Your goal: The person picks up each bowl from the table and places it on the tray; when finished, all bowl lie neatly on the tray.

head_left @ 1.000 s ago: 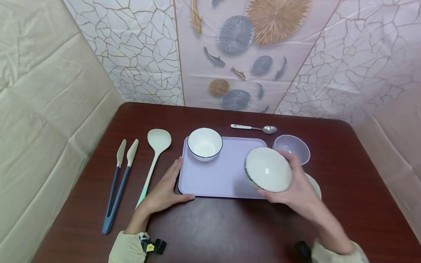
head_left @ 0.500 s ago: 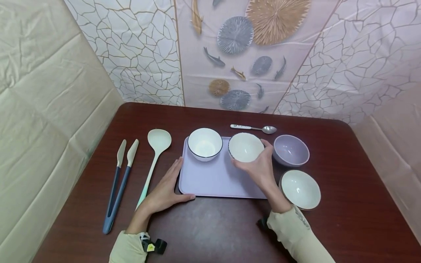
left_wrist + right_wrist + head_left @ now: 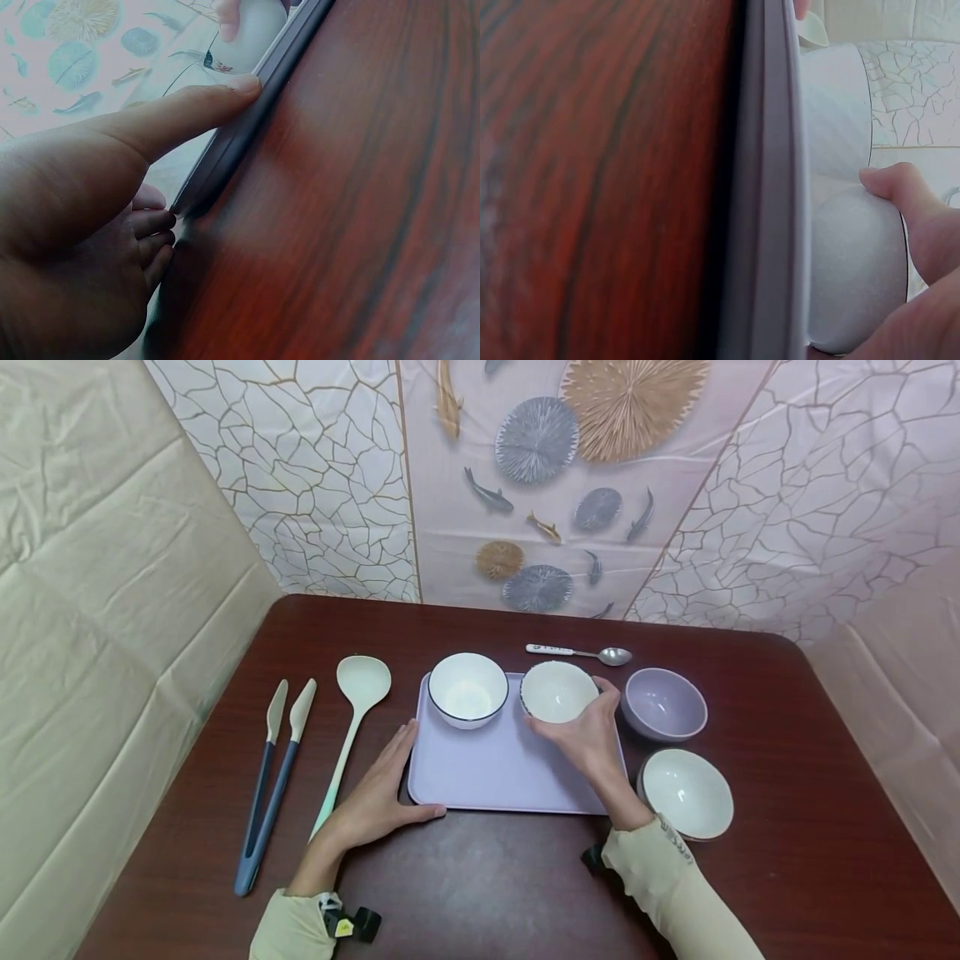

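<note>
Bowl (image 3: 558, 692) now nearer second bowl (image 3: 468, 687)

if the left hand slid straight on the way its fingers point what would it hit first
The left hand would likely meet the lilac tray first: its fingertips lie at the tray's left edge. Beyond that, the white bowl at the tray's far left corner looks next, though depth is unclear.

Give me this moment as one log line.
left hand: touches tray; right hand: grips white bowl; second white bowl: on tray; purple bowl: right of tray
</note>
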### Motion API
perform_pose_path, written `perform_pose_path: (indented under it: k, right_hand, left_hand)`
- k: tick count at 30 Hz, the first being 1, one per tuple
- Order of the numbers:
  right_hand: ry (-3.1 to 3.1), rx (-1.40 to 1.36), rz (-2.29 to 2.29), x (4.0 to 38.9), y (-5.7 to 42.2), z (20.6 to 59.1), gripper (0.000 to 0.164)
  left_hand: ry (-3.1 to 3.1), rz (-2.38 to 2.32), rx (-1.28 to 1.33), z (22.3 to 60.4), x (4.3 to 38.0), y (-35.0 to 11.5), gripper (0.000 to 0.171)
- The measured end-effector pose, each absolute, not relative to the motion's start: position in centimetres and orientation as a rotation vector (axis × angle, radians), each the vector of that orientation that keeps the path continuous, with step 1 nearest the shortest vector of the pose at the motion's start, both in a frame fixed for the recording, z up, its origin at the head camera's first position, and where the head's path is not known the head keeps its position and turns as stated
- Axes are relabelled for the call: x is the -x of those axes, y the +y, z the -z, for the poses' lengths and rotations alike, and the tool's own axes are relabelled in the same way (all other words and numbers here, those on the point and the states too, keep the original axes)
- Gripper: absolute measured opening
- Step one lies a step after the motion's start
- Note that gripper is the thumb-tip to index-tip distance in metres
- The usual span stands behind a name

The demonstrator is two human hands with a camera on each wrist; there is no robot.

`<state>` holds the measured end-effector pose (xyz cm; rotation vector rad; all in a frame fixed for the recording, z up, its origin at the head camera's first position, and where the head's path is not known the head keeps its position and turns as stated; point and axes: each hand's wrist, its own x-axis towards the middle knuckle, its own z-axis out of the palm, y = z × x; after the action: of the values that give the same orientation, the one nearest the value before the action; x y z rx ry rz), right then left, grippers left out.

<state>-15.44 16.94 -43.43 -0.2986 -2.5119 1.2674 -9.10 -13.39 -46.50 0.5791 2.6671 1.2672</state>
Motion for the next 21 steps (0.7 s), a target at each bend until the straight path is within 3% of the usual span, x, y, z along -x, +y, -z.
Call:
perform_pose_path:
  k: [11,21]
  right_hand:
    - [-2.526,0.275,-1.268,15.76,17.00,43.75,0.114]
    - [-2.544,0.226,-1.196,15.25,17.09,43.16,0.130]
  left_hand:
    - [2.660,-1.283,-0.575,46.34,9.05,-13.35,0.120]
    - [2.660,-1.284,-0.584,46.29,9.07,-13.35,0.119]
